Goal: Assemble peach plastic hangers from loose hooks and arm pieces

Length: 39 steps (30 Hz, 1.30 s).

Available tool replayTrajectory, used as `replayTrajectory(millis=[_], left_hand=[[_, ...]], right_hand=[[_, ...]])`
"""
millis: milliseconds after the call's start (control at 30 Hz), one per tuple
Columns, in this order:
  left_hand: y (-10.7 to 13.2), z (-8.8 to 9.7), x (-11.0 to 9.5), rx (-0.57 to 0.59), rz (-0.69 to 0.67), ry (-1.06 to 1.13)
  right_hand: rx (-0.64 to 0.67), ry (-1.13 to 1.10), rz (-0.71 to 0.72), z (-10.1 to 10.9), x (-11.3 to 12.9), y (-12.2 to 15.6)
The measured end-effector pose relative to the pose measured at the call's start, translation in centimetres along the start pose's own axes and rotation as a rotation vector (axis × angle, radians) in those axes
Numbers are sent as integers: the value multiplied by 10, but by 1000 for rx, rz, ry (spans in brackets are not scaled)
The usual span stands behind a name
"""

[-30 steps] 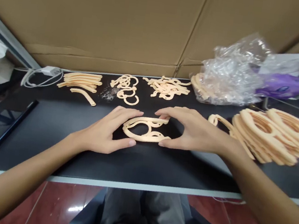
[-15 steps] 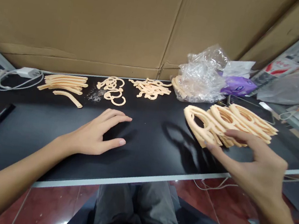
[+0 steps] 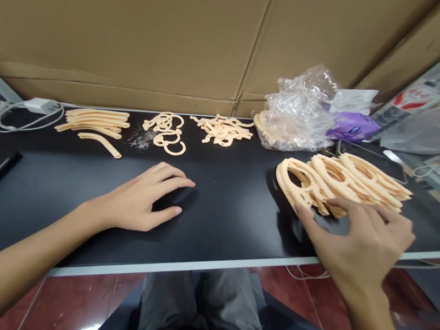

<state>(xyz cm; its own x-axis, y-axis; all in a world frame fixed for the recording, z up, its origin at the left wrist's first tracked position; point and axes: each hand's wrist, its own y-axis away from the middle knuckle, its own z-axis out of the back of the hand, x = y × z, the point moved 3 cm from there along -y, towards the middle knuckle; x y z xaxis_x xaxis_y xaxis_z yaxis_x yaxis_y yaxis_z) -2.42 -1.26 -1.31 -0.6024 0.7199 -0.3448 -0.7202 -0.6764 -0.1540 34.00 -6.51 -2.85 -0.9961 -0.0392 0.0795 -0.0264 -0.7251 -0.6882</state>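
My left hand (image 3: 146,195) rests on the black tabletop with fingers and thumb apart, holding nothing. On the right, my right hand (image 3: 357,233) has its thumb against the near end of a flat, pale wood-coloured piece with an oval opening (image 3: 291,183). Its index finger reaches over the near ends, so the piece's end lies between thumb and fingers; part of the contact is hidden. This piece is leftmost in an overlapping row of similar pieces (image 3: 359,179), fanned to the right.
Curved strips (image 3: 95,121), small curled pieces (image 3: 167,133) and a heap of thin pieces (image 3: 222,130) lie along the back. A clear plastic bag (image 3: 301,111) and a purple packet (image 3: 352,126) stand behind the row. A white cable (image 3: 3,118) is coiled at left.
The leftmost oval piece has come down and slightly right, its shadow now closer to it. My right hand has shifted a little left with its fingers lower. The left hand is nearly still.
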Motion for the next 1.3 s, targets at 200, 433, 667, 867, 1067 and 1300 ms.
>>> replayTrajectory(millis=[200,433,667,867,1067,1300], left_hand=[[-1,0,-1,21,9,13],[-1,1,-1,37,16,25],[-1,1,0,37,17,21],[0,1,-2,26,6,20],[-2,5,4,-103,18,-43],[-1,7,21,-301,140,-129]], right_hand=[[25,10,-29,-8,6,3],[12,-42,83,-9,5,0],[61,-313,244,-21,8,-3],[63,-245,211,-21,7,-1],[23,-181,231,-14,10,-5],[145,-404,362,-25,72,-64]])
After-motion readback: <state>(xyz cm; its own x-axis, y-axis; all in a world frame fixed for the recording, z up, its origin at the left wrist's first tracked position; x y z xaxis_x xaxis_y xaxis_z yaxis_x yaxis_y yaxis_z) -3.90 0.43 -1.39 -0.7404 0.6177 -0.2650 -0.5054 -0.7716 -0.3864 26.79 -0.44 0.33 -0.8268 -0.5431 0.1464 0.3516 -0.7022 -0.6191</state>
